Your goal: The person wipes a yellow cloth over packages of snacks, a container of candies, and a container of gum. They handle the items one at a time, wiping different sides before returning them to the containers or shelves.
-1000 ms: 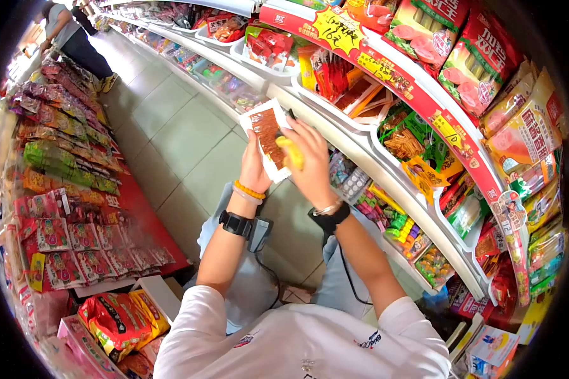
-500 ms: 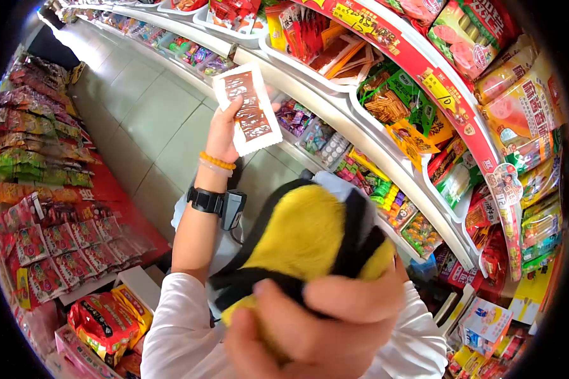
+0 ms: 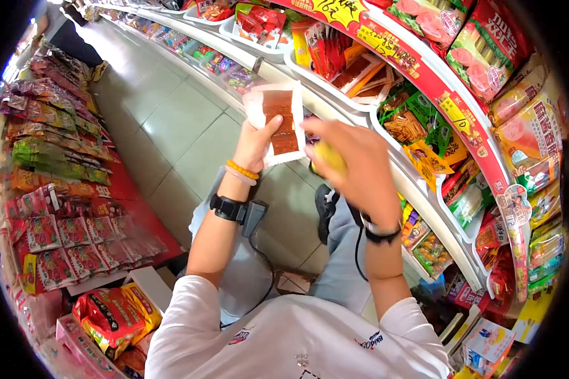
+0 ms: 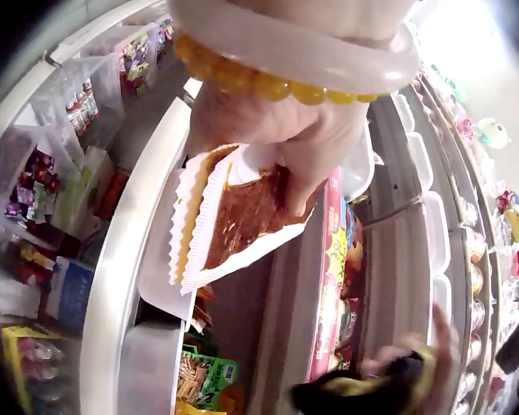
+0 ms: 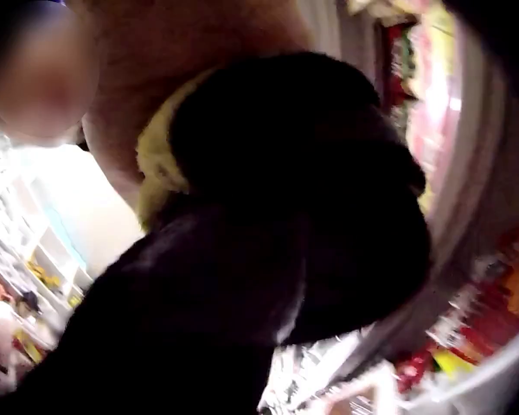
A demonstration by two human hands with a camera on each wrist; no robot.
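My left hand [image 3: 254, 145] pinches flat snack packets [image 3: 278, 101], thumb across the front. They have white crimped edges and a brown filling under clear film; the left wrist view shows a second packet edge [image 4: 190, 203] behind the front packet [image 4: 246, 225]. My right hand [image 3: 363, 167] grips a bunched yellow and black cloth [image 3: 329, 158], just right of the packets. Close up in the right wrist view, the fuzzy dark cloth [image 5: 285, 199] fills most of the picture and hides the fingertips.
At right, a shelf edge with a red price strip [image 3: 417, 79] runs above white bins of packets [image 3: 401, 129]. Red snack bags [image 3: 73, 230] cover the display at left. A red and yellow bag [image 3: 110, 316] sits low at left. Someone in dark trousers [image 3: 76, 47] stands down the aisle.
My right hand moved from the packets up close to the head camera with the cloth, then back down beside them. The left hand kept its grip, shifting left and then back.
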